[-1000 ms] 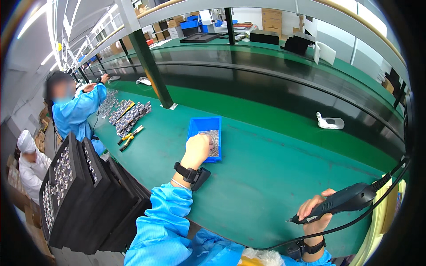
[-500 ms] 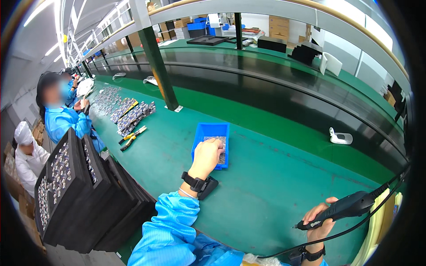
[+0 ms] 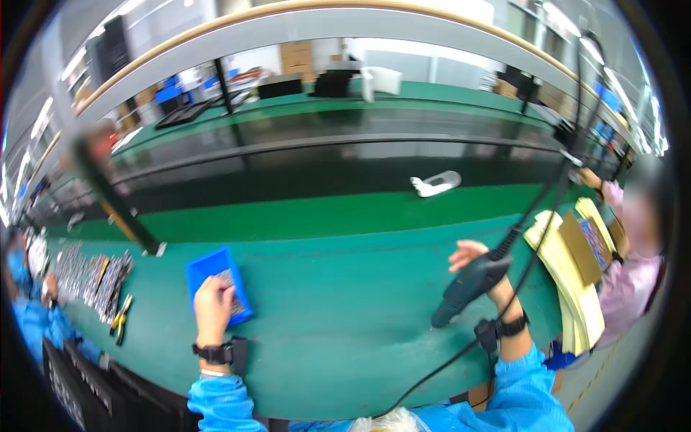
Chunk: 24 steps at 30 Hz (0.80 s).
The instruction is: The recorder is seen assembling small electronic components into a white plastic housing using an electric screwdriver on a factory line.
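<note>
Leftmost, yellow-handled pliers (image 3: 119, 319) lie on the green bench (image 3: 345, 302). Just right of them, my left hand (image 3: 214, 302) reaches into the blue tray (image 3: 205, 268), fingers curled over the small screws there. Well apart on the right, my right hand (image 3: 479, 268) grips a dark electric screwdriver (image 3: 466, 286), tip pointing down at the bench.

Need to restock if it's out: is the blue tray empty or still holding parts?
Not empty. The blue tray holds a patch of small grey parts, with the left hand reaching into them.
</note>
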Each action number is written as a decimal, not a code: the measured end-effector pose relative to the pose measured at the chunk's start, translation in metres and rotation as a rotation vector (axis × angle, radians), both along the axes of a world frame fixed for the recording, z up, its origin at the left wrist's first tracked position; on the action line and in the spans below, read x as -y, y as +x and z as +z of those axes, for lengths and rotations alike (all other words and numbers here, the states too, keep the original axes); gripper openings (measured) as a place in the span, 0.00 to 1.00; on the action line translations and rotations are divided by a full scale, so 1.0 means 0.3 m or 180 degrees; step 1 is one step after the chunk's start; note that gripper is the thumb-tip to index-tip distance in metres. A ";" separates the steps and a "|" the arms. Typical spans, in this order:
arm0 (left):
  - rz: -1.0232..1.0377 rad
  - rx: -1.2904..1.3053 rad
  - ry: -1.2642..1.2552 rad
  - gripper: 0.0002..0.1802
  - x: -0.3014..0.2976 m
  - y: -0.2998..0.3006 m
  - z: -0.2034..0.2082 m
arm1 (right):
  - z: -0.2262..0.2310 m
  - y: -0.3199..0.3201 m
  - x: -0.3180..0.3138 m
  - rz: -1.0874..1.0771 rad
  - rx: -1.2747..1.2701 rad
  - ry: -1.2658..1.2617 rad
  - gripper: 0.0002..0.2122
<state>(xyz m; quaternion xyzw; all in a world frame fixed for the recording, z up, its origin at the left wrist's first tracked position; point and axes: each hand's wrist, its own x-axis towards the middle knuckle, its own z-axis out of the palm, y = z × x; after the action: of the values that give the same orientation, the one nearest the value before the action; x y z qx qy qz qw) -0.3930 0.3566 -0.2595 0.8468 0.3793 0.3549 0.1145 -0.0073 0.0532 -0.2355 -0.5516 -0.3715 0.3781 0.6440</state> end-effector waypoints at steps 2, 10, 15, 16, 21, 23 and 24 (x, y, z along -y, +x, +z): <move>-0.0181 0.0070 -0.0018 0.04 0.012 0.010 0.012 | -0.094 0.169 0.037 -0.0683 0.0607 0.0310 0.20; 0.0830 -0.0201 0.1490 0.03 0.002 -0.018 0.006 | -0.254 0.254 0.061 -0.2120 -0.0950 0.0632 0.12; 0.0692 0.0388 0.0701 0.05 -0.046 -0.061 -0.017 | -0.272 0.252 0.045 -0.1850 -0.0431 0.0335 0.13; 0.0669 0.0403 0.0590 0.08 -0.032 -0.044 -0.006 | -0.273 0.253 0.045 -0.1910 -0.0432 0.0333 0.13; 0.0295 0.1078 -0.0127 0.10 -0.115 -0.092 -0.106 | -0.275 0.260 0.038 -0.2076 -0.0371 0.0385 0.12; 0.0223 0.1011 -0.0047 0.10 -0.108 -0.091 -0.100 | -0.273 0.259 0.037 -0.2224 -0.0363 0.0417 0.11; 0.0181 0.0948 0.0036 0.10 -0.104 -0.091 -0.100 | -0.273 0.259 0.037 -0.2246 -0.0354 0.0416 0.11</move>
<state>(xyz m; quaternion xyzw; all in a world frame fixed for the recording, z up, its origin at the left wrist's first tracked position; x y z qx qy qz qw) -0.4202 0.3879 -0.2894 0.7743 0.3800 0.4818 0.1546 0.0705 0.0421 -0.3175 -0.5821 -0.1462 0.1375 0.7879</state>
